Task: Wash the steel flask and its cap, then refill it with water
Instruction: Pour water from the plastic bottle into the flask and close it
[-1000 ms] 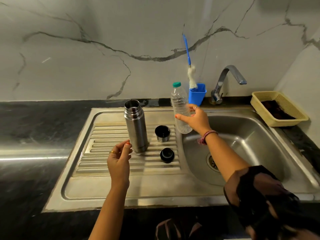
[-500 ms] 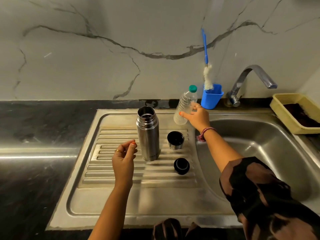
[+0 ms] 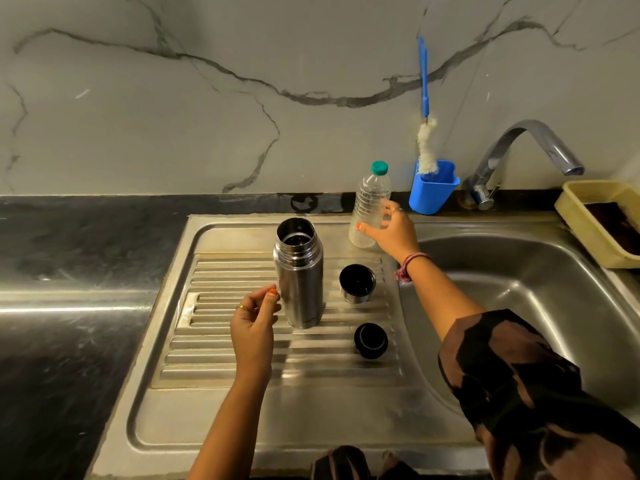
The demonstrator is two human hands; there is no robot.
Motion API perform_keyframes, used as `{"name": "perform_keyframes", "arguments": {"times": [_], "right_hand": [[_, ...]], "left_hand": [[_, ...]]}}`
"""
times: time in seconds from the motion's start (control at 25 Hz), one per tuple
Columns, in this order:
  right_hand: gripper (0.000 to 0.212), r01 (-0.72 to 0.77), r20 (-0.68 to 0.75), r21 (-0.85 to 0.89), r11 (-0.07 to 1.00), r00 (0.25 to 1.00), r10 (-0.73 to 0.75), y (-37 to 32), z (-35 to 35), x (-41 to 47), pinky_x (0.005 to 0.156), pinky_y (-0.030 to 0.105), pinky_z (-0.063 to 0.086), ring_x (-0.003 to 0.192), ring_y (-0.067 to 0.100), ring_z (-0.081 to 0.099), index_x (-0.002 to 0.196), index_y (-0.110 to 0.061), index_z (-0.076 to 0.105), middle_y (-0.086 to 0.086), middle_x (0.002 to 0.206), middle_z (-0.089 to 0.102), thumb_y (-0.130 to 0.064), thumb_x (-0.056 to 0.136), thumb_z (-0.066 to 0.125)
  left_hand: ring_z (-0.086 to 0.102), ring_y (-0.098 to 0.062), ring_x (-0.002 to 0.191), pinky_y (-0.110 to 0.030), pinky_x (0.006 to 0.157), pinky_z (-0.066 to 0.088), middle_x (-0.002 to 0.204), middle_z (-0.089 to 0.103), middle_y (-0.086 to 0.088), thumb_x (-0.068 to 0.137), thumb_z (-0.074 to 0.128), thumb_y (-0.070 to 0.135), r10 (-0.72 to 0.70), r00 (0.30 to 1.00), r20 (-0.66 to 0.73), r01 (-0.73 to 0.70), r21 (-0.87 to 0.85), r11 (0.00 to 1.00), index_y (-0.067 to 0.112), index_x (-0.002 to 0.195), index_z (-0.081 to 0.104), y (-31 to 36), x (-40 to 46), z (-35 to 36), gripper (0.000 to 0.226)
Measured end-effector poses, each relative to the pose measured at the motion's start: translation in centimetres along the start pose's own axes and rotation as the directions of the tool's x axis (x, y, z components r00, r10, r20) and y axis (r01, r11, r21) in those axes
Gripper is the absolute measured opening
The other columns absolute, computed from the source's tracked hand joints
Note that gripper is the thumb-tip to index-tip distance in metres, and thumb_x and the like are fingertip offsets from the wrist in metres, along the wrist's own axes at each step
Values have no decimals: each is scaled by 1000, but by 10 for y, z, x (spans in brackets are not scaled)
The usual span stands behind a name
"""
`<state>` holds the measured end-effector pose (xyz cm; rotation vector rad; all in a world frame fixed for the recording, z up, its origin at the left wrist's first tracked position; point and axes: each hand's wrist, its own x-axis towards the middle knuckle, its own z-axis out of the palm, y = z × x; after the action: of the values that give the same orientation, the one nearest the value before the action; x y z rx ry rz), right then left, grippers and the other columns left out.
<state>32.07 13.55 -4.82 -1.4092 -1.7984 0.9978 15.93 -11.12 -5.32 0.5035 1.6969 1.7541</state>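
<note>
2 hands busy: right hand [image 3: 393, 233] grips the plastic bottle [image 3: 370, 207] behind the steel flask [image 3: 300, 275], left hand [image 3: 254, 323] loosely curled, empty, beside it. Flask's probably rigid, slick; grab mid-body. Cap [image 3: 357, 283] sits right.

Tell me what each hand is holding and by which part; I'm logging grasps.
The right hand holds the plastic bottle around its lower body, tilted. The left hand holds nothing, beside the steel flask.

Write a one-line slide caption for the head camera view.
Right hand grips a capped plastic bottle beside the open steel flask on the sink drainboard.
</note>
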Motion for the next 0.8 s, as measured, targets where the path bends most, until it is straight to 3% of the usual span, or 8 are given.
{"name": "perform_keyframes", "arguments": {"times": [0.2,0.36,0.52,0.68,0.8], "right_hand": [[78,-21,-2,-31,999,1000,21,5,-6,0,95,36,50,115,23,55,137,-15,40,8,132,52,-29,72,81],[73,-49,27,12,999,998,49,0,-17,-23,88,26,47,114,20,54,140,-13,37,6,134,49,-21,79,75],[56,-28,74,55,998,997,24,2,-30,-79,81,19,47,106,14,58,133,-15,47,2,127,55,-20,83,71],[47,-43,174,140,989,985,19,10,-41,-142,82,21,52,101,11,61,125,-21,53,0,118,61,-24,82,72],[66,-92,270,128,988,961,54,14,-45,-180,87,22,50,110,3,57,130,-26,50,-10,120,59,-41,71,75]], "left_hand": [[66,-12,87,-26,77,52,95,73,1,97,57,16,5,1000,14,-5,7,1000,21,100,69,-1,-3,-1,13],[66,-8,84,-21,74,53,93,72,2,97,57,15,32,999,26,-33,11,999,22,99,69,-1,-5,-2,13],[65,-14,92,-26,80,54,100,69,-2,95,60,14,50,997,54,-51,18,999,22,109,65,-5,-6,-10,16],[59,-15,111,-31,94,50,120,60,-3,89,68,12,51,986,160,-72,126,989,24,128,51,-13,-7,-19,44],[51,-10,122,-28,104,41,133,52,1,76,81,26,45,963,265,-102,205,973,24,138,41,-16,-4,-17,75]]}}
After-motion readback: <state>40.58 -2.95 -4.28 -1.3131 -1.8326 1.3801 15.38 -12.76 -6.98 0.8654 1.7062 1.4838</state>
